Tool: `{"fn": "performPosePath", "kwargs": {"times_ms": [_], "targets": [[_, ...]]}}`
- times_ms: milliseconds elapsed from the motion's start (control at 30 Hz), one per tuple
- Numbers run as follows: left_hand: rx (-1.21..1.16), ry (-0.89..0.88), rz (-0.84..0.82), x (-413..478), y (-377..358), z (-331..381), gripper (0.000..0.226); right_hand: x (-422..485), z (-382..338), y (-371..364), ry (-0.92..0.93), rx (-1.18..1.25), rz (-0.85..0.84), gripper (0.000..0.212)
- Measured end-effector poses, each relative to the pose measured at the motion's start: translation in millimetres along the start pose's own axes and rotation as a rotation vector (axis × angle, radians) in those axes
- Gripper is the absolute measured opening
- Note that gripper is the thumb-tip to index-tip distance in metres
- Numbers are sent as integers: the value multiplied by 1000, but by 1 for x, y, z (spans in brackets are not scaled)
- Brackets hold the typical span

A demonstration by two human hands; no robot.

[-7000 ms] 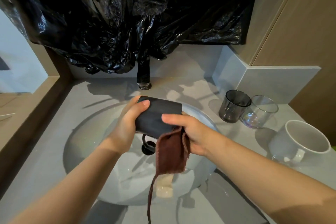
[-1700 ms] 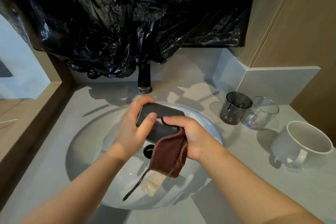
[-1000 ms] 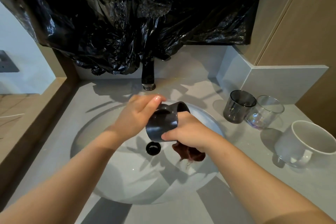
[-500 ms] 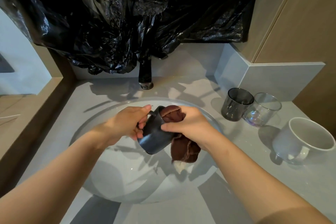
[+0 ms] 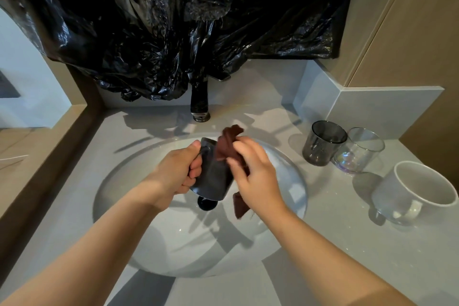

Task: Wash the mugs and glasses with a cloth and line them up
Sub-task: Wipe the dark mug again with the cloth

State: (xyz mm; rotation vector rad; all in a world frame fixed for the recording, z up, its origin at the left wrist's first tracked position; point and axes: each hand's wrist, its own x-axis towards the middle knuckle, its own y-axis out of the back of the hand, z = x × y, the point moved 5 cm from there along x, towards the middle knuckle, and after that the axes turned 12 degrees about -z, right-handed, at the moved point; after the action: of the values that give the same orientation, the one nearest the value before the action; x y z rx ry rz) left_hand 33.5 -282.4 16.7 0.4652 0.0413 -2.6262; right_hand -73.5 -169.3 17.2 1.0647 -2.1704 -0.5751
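Dark mug held tilted above the sink, mid-wash by my reading.
I see the left hand gripping its handle and the right hand pinching the soft brown cloth into its mouth. On the speckled counter a smoky glass, a clear iridescent glass and a glossy white mug stand loosely grouped, probably awaiting washing.

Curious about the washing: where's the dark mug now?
Centre of the head view: the left hand grips the dark mug over the sink basin, and the right hand holds the brown cloth against it.
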Motion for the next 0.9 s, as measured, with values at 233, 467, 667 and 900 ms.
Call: {"fn": "performPosePath", "kwargs": {"times_ms": [233, 467, 667, 900], "targets": [[-186, -91, 59, -1, -2, -6, 50, -10, 15, 13, -345, 443, 212, 36], [-160, -190, 81, -4, -6, 5, 50, -15, 26, 21, -445, 492, 319, 13], [-146, -227, 41, -6, -26, 8, 52, -6, 15, 52, -329, 395, 135, 14], [-172, -157, -5, 13, -71, 14, 56, -43, 28, 138, -385, 121, 342, 14]]}}
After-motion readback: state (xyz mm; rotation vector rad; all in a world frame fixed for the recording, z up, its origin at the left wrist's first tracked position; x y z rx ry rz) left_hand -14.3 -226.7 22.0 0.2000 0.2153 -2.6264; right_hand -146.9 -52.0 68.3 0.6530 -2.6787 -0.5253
